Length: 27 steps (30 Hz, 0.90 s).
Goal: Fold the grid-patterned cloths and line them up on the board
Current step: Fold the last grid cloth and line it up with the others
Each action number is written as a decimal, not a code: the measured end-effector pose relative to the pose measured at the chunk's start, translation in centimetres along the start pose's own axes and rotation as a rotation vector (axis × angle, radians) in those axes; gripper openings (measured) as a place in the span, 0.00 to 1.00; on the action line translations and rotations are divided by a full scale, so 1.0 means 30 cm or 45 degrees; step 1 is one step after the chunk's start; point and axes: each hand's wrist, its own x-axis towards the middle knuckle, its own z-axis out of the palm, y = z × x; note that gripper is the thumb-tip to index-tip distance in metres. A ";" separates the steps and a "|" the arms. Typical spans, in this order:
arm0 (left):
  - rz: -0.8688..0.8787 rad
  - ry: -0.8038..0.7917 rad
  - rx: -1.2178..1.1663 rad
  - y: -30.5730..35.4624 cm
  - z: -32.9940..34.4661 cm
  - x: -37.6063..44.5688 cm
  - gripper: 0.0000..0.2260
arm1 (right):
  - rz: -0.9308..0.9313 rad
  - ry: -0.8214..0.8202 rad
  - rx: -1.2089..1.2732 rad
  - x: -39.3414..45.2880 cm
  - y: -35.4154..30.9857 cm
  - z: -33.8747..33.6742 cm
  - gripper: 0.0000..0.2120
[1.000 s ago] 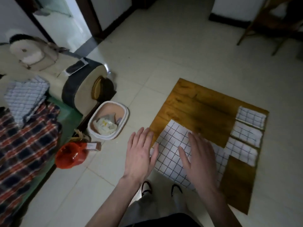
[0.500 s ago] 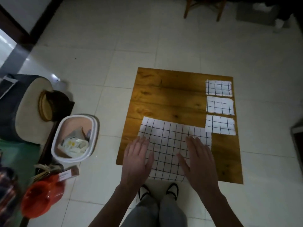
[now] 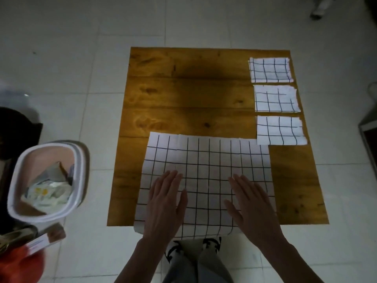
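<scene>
A tiled floor holds a wooden board. An unfolded cloth covers the board's near half, both hands, left and right, pressing it with fingers straight. Three folded cloths line the board's right edge.

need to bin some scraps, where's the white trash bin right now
In the head view the white trash bin stands on the tiled floor at the person's left, just off the left edge of the wooden board.
</scene>
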 end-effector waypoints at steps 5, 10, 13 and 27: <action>0.128 -0.039 0.076 -0.104 0.118 -0.002 0.21 | -0.046 0.039 -0.024 0.012 0.063 0.137 0.28; 0.277 -0.121 0.171 -0.219 0.178 -0.031 0.22 | -0.004 0.049 0.091 -0.006 0.100 0.263 0.28; 0.321 -0.134 0.198 -0.277 0.185 -0.040 0.22 | 0.002 0.092 0.162 -0.001 0.094 0.305 0.29; 0.297 -0.022 0.212 -0.384 0.131 0.023 0.21 | -0.160 0.084 0.126 0.197 0.069 0.308 0.29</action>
